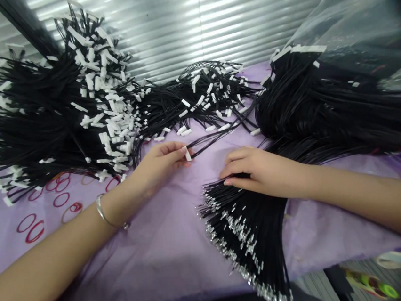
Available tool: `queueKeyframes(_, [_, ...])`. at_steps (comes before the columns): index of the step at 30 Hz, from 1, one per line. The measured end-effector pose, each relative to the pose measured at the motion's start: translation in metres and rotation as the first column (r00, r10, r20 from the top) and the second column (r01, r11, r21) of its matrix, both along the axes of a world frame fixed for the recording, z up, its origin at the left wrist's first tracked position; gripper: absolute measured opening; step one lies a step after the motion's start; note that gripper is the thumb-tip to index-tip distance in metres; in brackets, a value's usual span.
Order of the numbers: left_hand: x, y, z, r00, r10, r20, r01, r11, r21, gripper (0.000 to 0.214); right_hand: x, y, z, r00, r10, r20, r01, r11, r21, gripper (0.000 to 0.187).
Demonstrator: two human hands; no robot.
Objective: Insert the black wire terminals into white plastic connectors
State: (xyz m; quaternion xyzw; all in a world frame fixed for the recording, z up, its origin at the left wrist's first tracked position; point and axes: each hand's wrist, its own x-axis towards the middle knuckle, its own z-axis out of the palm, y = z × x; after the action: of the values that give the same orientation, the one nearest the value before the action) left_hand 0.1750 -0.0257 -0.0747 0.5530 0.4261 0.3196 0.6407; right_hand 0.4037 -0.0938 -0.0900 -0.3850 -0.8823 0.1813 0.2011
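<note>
My left hand [168,163] pinches a white connector [187,153] between thumb and fingers, and thin black wires run from it toward the upper right. To its right, my right hand [255,170] rests at the top edge of a fanned bundle of black wires [259,211] with bare silver terminals at their ends. The fingers of that hand are bent together over the wires; whether one is singled out between the tips is hidden. The fan hangs down over the near table edge.
A large heap of black cables with white connectors [109,107] stands at the left, a smaller pile [198,94] behind my hands. A thick black wire bundle [299,108] lies at the right by a clear plastic bag [358,21]. Red rubber bands [61,199] lie on the purple cloth [166,239].
</note>
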Motion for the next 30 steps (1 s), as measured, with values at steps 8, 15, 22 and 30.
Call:
queueKeyframes(8, [-0.001,0.006,0.0,1.0,0.017,0.015,-0.016,0.998,-0.063,0.008,0.004,-0.001,0.012,0.987,0.152,-0.051,-0.158,0.979,-0.129,0.014])
queueKeyframes(15, [0.007,-0.029,0.0,0.971,-0.237,-0.018,0.232,0.962,-0.147,0.019,0.005,-0.007,0.019,0.979,0.025,-0.204,-0.045,0.994,-0.097,0.016])
queueKeyframes(22, [0.015,-0.045,-0.005,0.975,-0.201,0.094,0.221,0.926,-0.306,0.015,-0.003,-0.021,0.021,0.968,-0.102,-0.231,0.096,0.995,-0.035,0.01])
queueKeyframes(30, [0.008,-0.039,-0.009,0.971,-0.224,0.084,0.238,0.936,-0.26,0.018,-0.005,-0.023,0.024,0.937,-0.212,-0.276,0.226,0.974,0.019,0.009])
